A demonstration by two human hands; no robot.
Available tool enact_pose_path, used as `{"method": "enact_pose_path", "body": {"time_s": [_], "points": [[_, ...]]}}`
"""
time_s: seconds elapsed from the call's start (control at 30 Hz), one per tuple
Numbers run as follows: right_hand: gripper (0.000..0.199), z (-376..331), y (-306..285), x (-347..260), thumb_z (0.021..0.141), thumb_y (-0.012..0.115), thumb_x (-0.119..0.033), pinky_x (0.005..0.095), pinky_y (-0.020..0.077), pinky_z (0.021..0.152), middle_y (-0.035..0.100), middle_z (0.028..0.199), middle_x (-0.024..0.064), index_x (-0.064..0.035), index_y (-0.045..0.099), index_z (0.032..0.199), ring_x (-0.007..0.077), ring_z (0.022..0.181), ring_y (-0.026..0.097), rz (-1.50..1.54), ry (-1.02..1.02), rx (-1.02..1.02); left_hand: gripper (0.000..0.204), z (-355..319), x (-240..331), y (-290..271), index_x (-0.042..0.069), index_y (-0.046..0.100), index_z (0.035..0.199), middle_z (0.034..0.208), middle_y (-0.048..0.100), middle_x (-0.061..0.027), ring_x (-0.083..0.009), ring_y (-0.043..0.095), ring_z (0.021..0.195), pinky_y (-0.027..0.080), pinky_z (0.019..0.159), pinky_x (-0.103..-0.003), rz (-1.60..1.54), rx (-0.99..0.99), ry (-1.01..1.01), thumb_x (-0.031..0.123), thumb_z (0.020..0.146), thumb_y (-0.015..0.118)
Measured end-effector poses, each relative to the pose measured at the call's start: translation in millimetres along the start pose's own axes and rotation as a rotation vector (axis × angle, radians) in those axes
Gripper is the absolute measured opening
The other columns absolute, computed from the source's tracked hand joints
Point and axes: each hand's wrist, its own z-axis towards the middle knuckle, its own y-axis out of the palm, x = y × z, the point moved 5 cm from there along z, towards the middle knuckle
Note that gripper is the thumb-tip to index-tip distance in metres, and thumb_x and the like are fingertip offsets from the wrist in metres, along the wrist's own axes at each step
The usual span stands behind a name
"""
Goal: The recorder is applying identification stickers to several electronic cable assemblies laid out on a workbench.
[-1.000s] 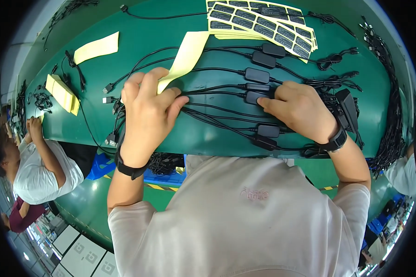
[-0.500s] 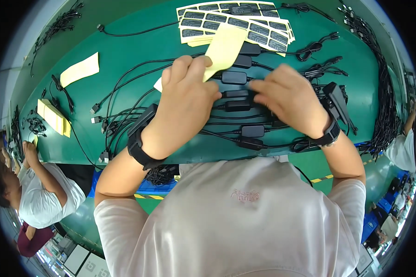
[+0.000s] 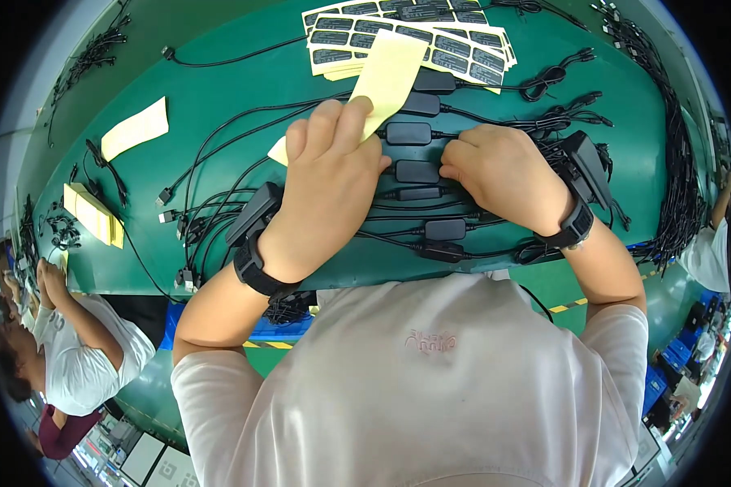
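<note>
Adapters (image 3: 418, 172) stacked in a column between hands, long axes left-right. Left hand (image 3: 333, 183) pinches yellow strip (image 3: 386, 73); right hand (image 3: 503, 174) curled, nearer, touching them.

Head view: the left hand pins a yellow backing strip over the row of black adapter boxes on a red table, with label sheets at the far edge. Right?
Not quite: the table is green, not red, as the head view shows. The rest holds: the left hand pins the yellow backing strip over the black adapter boxes, with label sheets at the far edge.
</note>
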Motion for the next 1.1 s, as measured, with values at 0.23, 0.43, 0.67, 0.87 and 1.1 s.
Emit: {"method": "enact_pose_path", "body": {"time_s": [0.23,0.43,0.67,0.87,1.1], "points": [[0.01,-11,-61,8,0.082,0.068,-0.007,0.0363,0.0505,0.068,0.067,0.084,0.0091,-0.0041,0.069,0.091,0.0278,0.078,0.063,0.03,-0.052,0.368,0.017,5,-23,-85,0.005,0.069,0.096,0.12,0.06,-0.0081,-0.0243,0.055,0.105,0.043,0.086,-0.034,-0.137,0.227,-0.039,-0.003,0.084,0.059],[0.056,-15,-160,0,0.082,0.078,-0.018,0.037,0.0396,0.102,0.059,0.126,0.0133,0.0036,0.053,0.128,0.0257,0.116,0.056,0.123,-0.033,0.679,0.017,38,-37,-113,0.0,0.059,0.109,0.102,0.066,-0.0141,-0.0247,0.07,0.087,0.054,0.074,-0.03,-1.185,0.029,-0.245,0.001,0.094,0.051],[0.082,-13,-162,-51,0.072,0.087,-0.029,0.0461,0.0406,0.102,0.046,0.141,0.0217,-0.0052,0.045,0.139,0.0363,0.128,0.049,-0.329,-0.151,0.844,0.03,57,-7,-59,0.006,0.046,0.113,0.112,0.055,-0.008,-0.0189,0.064,0.09,0.057,0.078,-0.03,-1.278,-0.503,-0.2,-0.01,0.089,0.053],[0.083,-19,-123,-49,0.068,0.085,-0.023,0.0516,0.0321,0.11,0.058,0.135,0.0105,-0.0037,0.047,0.139,0.0297,0.125,0.054,-0.23,-0.027,0.438,0.039,52,5,-39,0.006,0.043,0.116,0.086,0.063,-0.0046,-0.0083,0.061,0.079,0.048,0.066,-0.021,-1.076,-0.778,-0.185,-0.003,0.086,0.066],[0.049,-29,-88,-12,0.074,0.069,0.008,0.0246,0.0395,0.055,0.05,0.067,0.0016,-0.0046,0.054,0.119,0.0094,0.059,0.048,0.501,0.471,0.106,0.046,46,7,-25,-0.002,0.051,0.13,0.093,0.071,-0.0076,-0.011,0.067,0.089,0.054,0.076,-0.025,-1.322,-0.594,-0.179,0.003,0.088,0.068]]}}
